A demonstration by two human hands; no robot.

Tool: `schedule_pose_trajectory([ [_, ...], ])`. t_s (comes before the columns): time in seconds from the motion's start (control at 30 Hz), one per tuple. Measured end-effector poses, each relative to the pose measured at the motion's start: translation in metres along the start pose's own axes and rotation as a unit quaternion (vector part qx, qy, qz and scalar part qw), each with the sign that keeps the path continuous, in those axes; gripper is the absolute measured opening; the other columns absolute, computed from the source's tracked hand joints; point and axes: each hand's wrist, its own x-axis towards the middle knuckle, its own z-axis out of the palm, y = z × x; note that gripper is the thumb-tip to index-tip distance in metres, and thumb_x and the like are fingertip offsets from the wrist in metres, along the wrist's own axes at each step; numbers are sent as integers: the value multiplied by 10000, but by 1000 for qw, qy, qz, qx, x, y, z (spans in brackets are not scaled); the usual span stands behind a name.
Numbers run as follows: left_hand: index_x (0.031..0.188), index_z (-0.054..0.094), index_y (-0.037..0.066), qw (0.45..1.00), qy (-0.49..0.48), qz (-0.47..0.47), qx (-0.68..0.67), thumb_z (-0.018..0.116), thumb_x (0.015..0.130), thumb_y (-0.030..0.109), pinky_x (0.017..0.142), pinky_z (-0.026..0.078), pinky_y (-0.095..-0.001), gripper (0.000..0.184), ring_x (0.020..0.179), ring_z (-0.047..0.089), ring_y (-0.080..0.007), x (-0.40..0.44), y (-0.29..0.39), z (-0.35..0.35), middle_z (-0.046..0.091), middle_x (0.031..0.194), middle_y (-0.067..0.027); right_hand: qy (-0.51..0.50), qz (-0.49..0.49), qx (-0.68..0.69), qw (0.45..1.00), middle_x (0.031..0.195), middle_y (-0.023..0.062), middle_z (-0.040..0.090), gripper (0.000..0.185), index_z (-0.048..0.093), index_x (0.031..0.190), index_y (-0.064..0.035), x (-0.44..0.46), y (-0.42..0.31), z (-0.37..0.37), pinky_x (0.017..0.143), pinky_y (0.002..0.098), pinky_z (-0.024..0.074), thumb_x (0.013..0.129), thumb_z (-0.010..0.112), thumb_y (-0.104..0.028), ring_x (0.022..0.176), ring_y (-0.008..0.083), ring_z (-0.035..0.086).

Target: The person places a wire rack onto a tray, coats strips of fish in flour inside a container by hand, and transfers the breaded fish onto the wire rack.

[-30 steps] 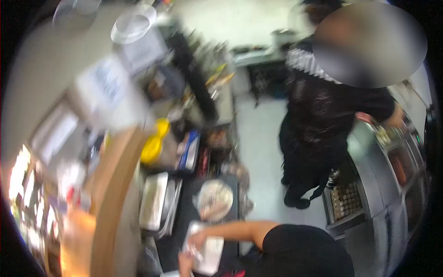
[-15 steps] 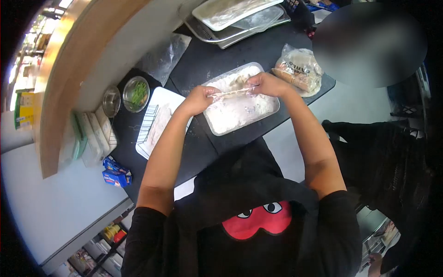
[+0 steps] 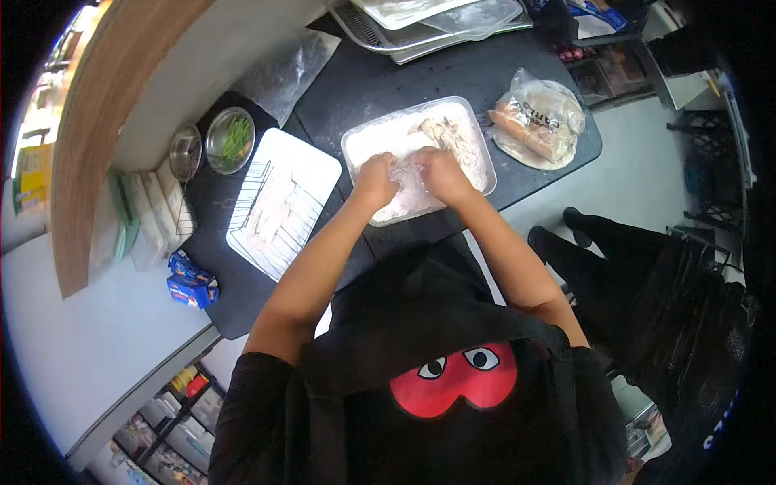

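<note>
The powder-covered piece [image 3: 407, 172] is between the two hands, low in the white powder [image 3: 376, 137] that lies across the plastic tub [image 3: 408, 217] on the dark surface [image 3: 388, 77]. From my remote post I read the fingers of the left hand [image 3: 376, 179] and the right hand [image 3: 439, 174] as curled inward, gripping it together from either side, though knuckles and powder hide most of its outline and I cannot tell what it is. Just beyond the right fingers, toward the tub's far side, I see a rough, dusted clump [image 3: 449, 137] lying in the powder. To the left of the fingers, outside the tub, a white tray [image 3: 315, 158] bears a wire rack [image 3: 258, 184] and pale strips [image 3: 275, 212]; I cannot tell whether the strips are on the rack or under it. I judge the work partway along: the strips look coated already, the piece in the fingers is being worked in the powder, and the clump seems left to deal with. Farther left of the fingers stands a metal bowl [image 3: 217, 158] with green pieces [image 3: 236, 141], and well to their right lies a printed plastic bag [image 3: 554, 113], out of the fingers' touch.
</note>
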Motion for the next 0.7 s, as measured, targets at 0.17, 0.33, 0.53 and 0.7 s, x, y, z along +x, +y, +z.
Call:
schedule_pose_trajectory([
  [0.17, 974, 574, 11, 995, -70, -66, 5, 691, 625, 115, 799, 468, -363, 383, 903, 587, -303, 11, 6, -10, 611, 981, -164, 7, -119, -138, 983, 873, 184, 612, 235, 644, 872, -16, 4, 18, 3, 794, 390, 457, 662, 538, -15, 830, 343, 580],
  [0.33, 879, 585, 5, 924, -150, -31, -351, 615, 685, 11, 658, 479, -248, 197, 716, 601, -172, 20, -12, -38, 620, 815, -68, -155, 32, 48, 986, 855, 101, 637, 196, 639, 919, -22, 26, 15, -23, 746, 332, 467, 739, 591, -84, 784, 224, 597],
  [0.53, 1025, 525, 18, 753, -121, -65, -643, 470, 855, -2, 711, 517, -309, 180, 836, 600, -171, 17, 21, -74, 591, 975, -76, -180, 150, 276, 932, 849, 15, 617, 194, 596, 982, -7, 41, -15, -64, 683, 239, 458, 794, 581, -52, 734, 88, 560],
  [0.7, 1011, 523, 20, 845, -28, -24, -534, 511, 795, -53, 720, 496, -278, 228, 848, 588, -154, 14, 43, -83, 573, 952, -54, -128, 105, 349, 922, 850, 25, 620, 211, 594, 993, 10, 40, -39, -67, 669, 239, 464, 785, 594, -26, 724, 79, 558],
])
